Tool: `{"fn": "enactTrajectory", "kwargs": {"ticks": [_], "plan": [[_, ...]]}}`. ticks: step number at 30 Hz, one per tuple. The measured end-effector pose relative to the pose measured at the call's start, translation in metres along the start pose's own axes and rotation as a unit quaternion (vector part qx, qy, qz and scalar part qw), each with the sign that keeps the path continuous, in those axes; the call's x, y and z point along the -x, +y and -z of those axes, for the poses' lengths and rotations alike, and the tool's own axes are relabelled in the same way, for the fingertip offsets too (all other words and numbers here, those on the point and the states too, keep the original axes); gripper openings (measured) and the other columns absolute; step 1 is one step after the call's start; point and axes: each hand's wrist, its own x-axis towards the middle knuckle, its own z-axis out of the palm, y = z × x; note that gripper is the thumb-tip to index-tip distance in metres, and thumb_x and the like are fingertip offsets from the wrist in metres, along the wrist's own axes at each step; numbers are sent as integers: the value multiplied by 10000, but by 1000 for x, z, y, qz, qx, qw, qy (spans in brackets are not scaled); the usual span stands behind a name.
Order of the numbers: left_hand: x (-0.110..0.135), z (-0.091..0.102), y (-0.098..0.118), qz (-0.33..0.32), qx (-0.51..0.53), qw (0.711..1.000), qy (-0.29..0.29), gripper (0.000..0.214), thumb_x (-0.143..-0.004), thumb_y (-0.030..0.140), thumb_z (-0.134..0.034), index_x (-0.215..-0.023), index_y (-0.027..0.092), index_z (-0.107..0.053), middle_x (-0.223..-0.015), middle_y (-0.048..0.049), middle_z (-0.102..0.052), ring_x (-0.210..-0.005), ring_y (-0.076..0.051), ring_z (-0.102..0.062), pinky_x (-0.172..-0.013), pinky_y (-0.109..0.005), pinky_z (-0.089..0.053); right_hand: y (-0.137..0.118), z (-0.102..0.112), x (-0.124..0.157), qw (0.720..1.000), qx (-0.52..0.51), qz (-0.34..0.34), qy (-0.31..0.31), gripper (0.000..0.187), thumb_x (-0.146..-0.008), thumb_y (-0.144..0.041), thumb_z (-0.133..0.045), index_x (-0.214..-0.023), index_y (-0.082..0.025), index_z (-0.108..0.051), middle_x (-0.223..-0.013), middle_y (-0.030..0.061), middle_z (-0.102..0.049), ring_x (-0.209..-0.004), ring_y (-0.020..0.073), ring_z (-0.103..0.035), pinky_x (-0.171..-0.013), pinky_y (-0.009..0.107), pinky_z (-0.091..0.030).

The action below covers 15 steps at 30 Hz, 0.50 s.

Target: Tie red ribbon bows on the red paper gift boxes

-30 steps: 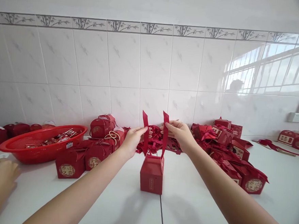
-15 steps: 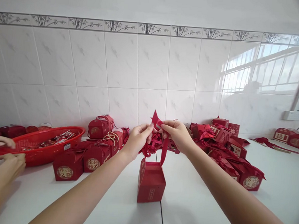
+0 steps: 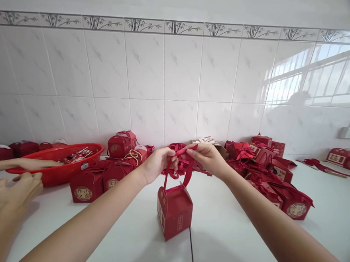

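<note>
A small red gift box [image 3: 175,214] with gold print hangs or rests tilted in front of me; whether its base touches the table I cannot tell. A red ribbon [image 3: 188,174] runs up from its top in two strands. My left hand [image 3: 158,164] pinches one part of the ribbon above the box. Close beside it, my right hand [image 3: 209,157] is closed on the other part, with a short end showing by the thumb. Between the two hands the strands cross, and the fingers partly hide the crossing.
Filled red boxes [image 3: 86,188] stand to the left, by a red plastic basket [image 3: 52,174] of small packets. A co-worker's hand [image 3: 39,164] reaches into it. More red boxes [image 3: 291,205] are piled at right. Loose ribbons [image 3: 176,171] lie behind my hands, near the tiled wall.
My hands have pulled the ribbon ends lower and across each other. The box has turned and tilted. At left, the co-worker's hand has moved into the basket, and a red box shows there.
</note>
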Motion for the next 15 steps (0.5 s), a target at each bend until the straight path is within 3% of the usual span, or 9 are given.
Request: {"fn": "enactTrajectory", "kwargs": {"ticks": [2,4,6,8,12,15], "plan": [[0,4,1,26,29,999,-10,307,-749,226,-497,-447,176,-517,-552,-79,-597,-563,-209,-591,-599,-322,-498,4,3,2,987,138,82,-12,251,-895,-327,-493,-975,-236,-714,-910,48,-705,-832,186,-627,-751,326,-492],[1,5,3,53,53,997,-15,305,-758,255,-518,-467,168,-547,-570,-87,-613,-621,-248,-630,-627,-351,-507,5,5,4,949,273,156,-17,268,-909,-245,-462,-1002,-244,-713,-992,62,-705,-924,207,-614,-867,382,-446],[2,5,5,69,67,995,-10,273,-771,281,-556,-538,152,-616,-604,-83,-632,-665,-257,-648,-646,-341,-500,6,4,5,909,370,192,-16,290,-918,-190,-444,-1028,-242,-708,-1016,68,-708,-976,219,-604,-977,444,-350],[5,4,7,57,60,997,-1,215,-774,291,-605,-628,147,-671,-673,-84,-667,-709,-248,-652,-677,-318,-487,7,1,6,886,419,196,3,303,-927,-173,-437,-1061,-255,-696,-1017,58,-713,-983,217,-608,-1015,464,-286],[17,4,6,-61,-106,991,55,104,-708,249,-715,-630,182,-702,-708,-54,-692,-809,-252,-621,-763,-293,-436,15,-6,10,906,381,163,92,309,-915,-197,-464,-1131,-276,-671,-1047,51,-708,-945,208,-624,-930,400,-359],[26,9,2,-202,-270,929,154,82,-664,156,-721,-603,210,-713,-754,-35,-699,-911,-250,-584,-902,-286,-350,24,-10,15,933,307,102,157,277,-903,-268,-498,-1099,-261,-693,-968,64,-713,-854,207,-636,-796,335,-428]]}}
